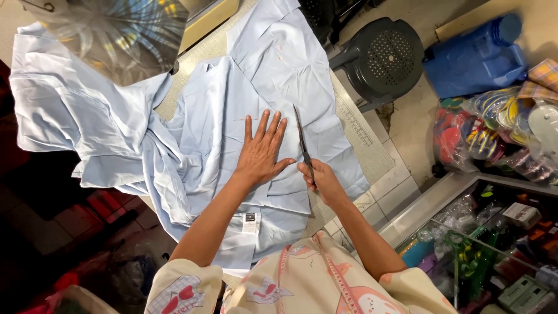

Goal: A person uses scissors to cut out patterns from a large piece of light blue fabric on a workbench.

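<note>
Left hand (263, 148) lies flat, fingers spread, on pale blue cloth (273, 75) spread over worktable (372, 145). Right hand (321, 181) grips scissors (303, 145), blades pointing away from the person, on the cloth just beside left-hand thumb. White label (250, 222) sewn on cloth nr the left forearm. More blue fabric bunched at left edge. Pink tape measure (337, 279) hangs round the neck. Dark plastic stool (381, 58) & blue plastic container (476, 55) on floor to the right; bag of coloured items (494, 131) below them.

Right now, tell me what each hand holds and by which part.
Right hand grips scissors by the handles. Left hand holds nothing, pressed flat on the light blue cloth.
</note>
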